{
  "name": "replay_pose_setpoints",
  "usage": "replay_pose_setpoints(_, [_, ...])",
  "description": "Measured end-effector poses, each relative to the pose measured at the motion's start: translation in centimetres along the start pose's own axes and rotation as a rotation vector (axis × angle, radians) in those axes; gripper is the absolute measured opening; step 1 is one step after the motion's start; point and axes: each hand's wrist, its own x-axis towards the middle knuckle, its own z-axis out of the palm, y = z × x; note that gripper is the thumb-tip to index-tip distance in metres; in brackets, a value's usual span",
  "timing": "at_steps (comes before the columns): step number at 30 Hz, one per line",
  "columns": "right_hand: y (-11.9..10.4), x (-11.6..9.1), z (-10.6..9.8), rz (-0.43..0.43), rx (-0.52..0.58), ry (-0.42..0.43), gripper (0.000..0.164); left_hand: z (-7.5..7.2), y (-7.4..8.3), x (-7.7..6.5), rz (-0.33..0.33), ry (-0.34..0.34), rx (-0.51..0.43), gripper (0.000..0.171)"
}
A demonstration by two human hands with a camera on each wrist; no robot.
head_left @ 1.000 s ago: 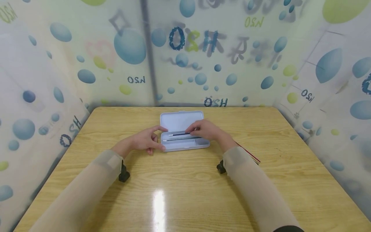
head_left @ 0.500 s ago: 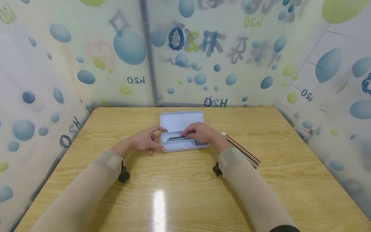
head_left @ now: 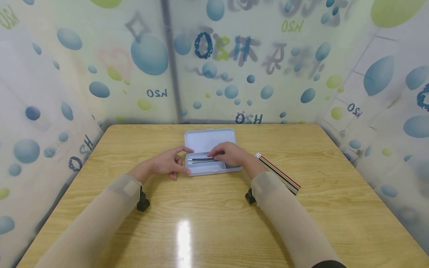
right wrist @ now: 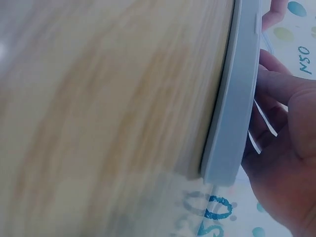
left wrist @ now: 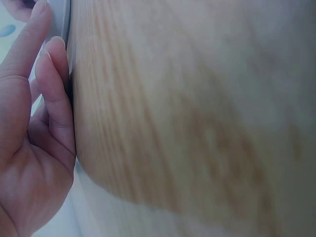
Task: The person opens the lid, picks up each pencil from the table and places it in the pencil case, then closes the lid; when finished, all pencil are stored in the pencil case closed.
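An open pencil case (head_left: 206, 172), pale blue-white, lies on the table with its lid (head_left: 209, 139) tipped back. In its long rear compartment are dark pencils (head_left: 197, 160), side by side; their right ends are hidden by my right hand (head_left: 231, 153). That hand reaches in from the right, thumb and fingers bent together at the upper pencil; the case wall (right wrist: 234, 98) hides the fingertips in the right wrist view. My left hand (head_left: 164, 162) holds the case's left end between thumb and index finger, other fingers curled beneath. Those fingers (left wrist: 54, 94) rest near the tabletop.
Several striped pencils (head_left: 279, 174), in red, black and yellowish tones, lie diagonally on the wooden table (head_left: 214, 208) beside my right forearm. The case has a smaller compartment (head_left: 231, 165) at its right. A patterned curtain (head_left: 214, 89) stands behind the table and along both sides.
My right hand has shifted left and slightly toward me, lowering a pencil into the rear compartment beside another. The striped pencils are more exposed now. My left hand stays in place.
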Motion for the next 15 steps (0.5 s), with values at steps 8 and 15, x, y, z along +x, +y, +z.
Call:
replay_pose_setpoints(8, [0.8,-2.2,-1.7,0.022,0.035,0.075,0.026,0.1,0.0,-0.4,-0.003,0.01,-0.001,0.09])
replay_pose_setpoints(15, [2.9,-5.7,-4.3,0.048,0.042,0.155,0.026,0.2,0.3,-0.2,0.021,0.006,-0.015,0.09])
